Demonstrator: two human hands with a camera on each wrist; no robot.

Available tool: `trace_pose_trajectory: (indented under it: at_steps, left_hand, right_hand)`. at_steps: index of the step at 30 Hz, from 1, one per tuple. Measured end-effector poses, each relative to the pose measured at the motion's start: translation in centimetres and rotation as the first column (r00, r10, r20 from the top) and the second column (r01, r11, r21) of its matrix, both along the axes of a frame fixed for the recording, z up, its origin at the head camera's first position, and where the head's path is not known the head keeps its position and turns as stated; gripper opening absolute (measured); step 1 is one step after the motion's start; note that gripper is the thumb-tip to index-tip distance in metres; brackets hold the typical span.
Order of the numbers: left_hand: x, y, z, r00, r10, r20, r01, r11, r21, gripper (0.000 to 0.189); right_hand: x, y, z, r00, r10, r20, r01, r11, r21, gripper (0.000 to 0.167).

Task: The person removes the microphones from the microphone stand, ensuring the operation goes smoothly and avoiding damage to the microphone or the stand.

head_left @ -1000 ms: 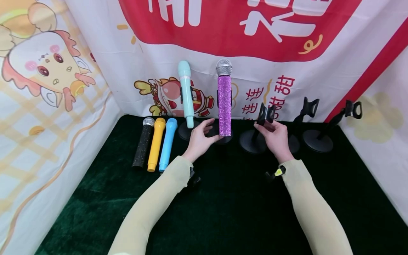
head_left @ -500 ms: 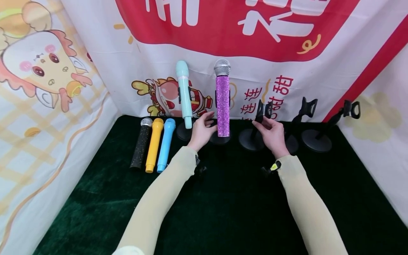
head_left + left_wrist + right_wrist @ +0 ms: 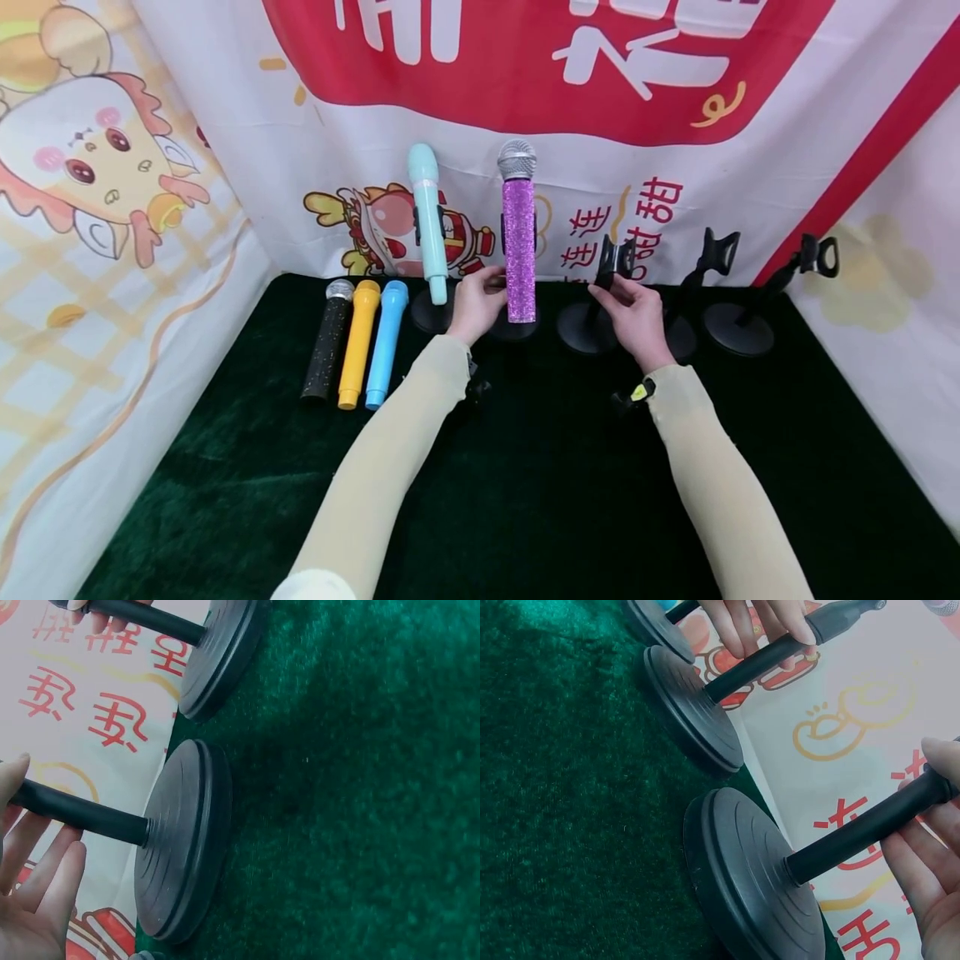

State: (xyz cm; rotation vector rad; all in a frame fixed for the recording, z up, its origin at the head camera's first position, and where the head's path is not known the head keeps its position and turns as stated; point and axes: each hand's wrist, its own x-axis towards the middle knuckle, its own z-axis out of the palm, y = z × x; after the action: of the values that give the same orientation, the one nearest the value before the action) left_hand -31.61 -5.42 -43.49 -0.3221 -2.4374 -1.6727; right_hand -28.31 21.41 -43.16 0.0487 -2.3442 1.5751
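Note:
My left hand (image 3: 477, 307) pinches the pole of the black microphone stand (image 3: 176, 840) that bears the glittery purple microphone (image 3: 519, 250). In the left wrist view its thumb lies on one side of the pole and its fingers on the other. My right hand (image 3: 637, 321) grips the upper pole of another black microphone stand (image 3: 757, 877), just below its clip (image 3: 615, 257), which holds no microphone. Both round bases rest on the green cloth. Left of the purple one, a mint-green microphone (image 3: 429, 225) sits tilted in its own stand (image 3: 429, 315).
A black speckled microphone (image 3: 327, 342), a yellow microphone (image 3: 359, 346) and a blue microphone (image 3: 387, 346) lie side by side at the left. To the right are two more stands, one base (image 3: 738, 329) near the cloth's right edge. A printed curtain (image 3: 300, 167) hangs behind.
My left hand has moved right and inward, from beside the purple microphone's stand to pinching its pole. My right hand stays at its stand's upper pole. The head view has shifted slightly.

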Motion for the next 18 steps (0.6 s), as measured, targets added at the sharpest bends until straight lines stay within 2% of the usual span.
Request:
trace_pose_trajectory:
  at_steps: [5, 9, 12, 18]
  left_hand:
    - [-0.1, 0.1, -0.3, 0.998, 0.045, -0.037, -0.046, 0.999, -0.027, 0.027]
    - [0.2, 0.2, -0.3, 0.996, 0.053, -0.065, -0.055, 0.998, -0.019, 0.025]
    - [0.6, 0.2, -0.2, 0.996, 0.036, -0.076, -0.036, 0.999, 0.002, 0.026]
    - [1.6, 0.1, 0.2, 0.996, -0.045, -0.082, 0.048, 0.998, 0.033, 0.031]
  right_hand:
    - [-0.1, -0.1, -0.2, 1.000, 0.002, -0.016, -0.002, 1.000, -0.001, 0.047]
    - [-0.1, -0.2, -0.3, 1.000, 0.004, -0.013, -0.004, 1.000, 0.002, 0.046]
    - [0.0, -0.2, -0.3, 1.000, 0.005, -0.009, -0.005, 1.000, 0.005, 0.046]
    - [0.0, 0.0, -0.1, 1.000, 0.006, -0.010, -0.006, 1.000, 0.006, 0.048]
